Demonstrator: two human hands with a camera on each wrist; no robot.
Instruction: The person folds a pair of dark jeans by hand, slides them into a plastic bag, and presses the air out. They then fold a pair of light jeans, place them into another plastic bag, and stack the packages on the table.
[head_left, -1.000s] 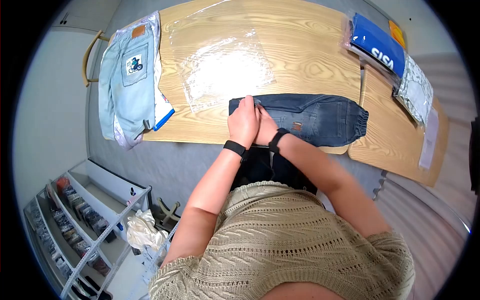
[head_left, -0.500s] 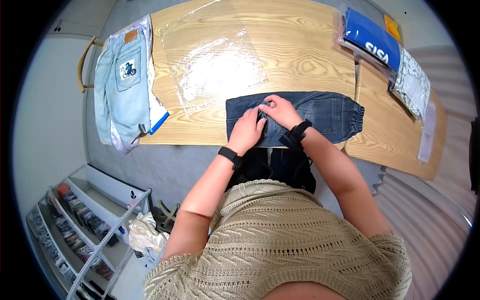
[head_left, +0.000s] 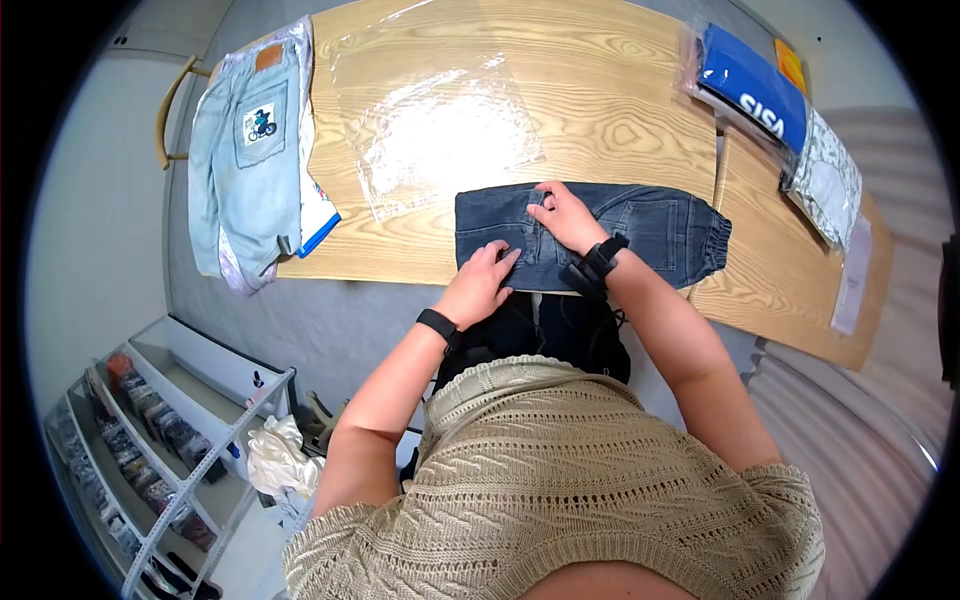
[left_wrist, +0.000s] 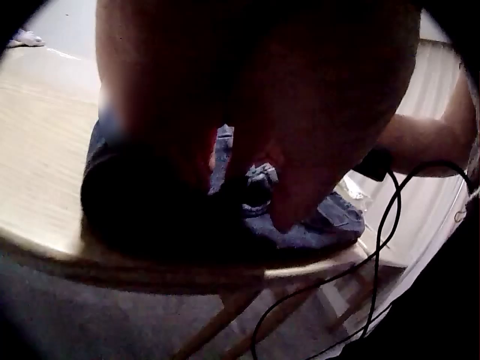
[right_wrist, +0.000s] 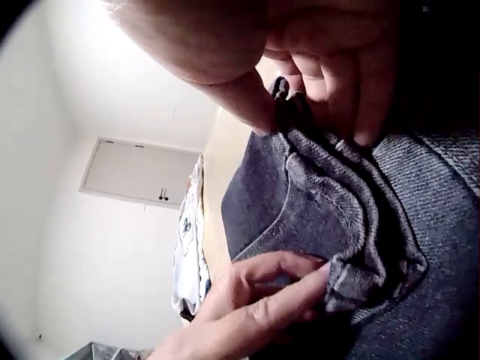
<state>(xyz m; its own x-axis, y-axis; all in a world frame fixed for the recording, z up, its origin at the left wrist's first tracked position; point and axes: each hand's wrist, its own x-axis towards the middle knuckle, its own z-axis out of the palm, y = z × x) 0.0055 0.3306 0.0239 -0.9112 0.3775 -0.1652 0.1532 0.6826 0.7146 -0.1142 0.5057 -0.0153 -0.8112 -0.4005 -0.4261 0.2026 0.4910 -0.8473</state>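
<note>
Bearing folded dark jeans (head_left: 660, 225) along the near edge of a wood-grain table (head_left: 600, 110), with a clear plastic bag (head_left: 450, 130) lying flat just beyond them. Draping light blue jeans (head_left: 240, 170) over the left edge, on top of a white-and-blue package (head_left: 318, 210). Carrying a blue packet (head_left: 755, 85) at the far right corner, overlapping onto an adjoining second tabletop (head_left: 790, 260) holding a patterned packet (head_left: 830, 180) and a white paper slip (head_left: 848, 280).

Under the fingers (head_left: 545, 200) stretched a brightly lit pale wooden table (head_left: 600, 100). Far left of them a wooden chair (head_left: 175, 110) stood on grey floor (head_left: 330, 320), with white shelving (head_left: 170, 440) nearer, below-left.
</note>
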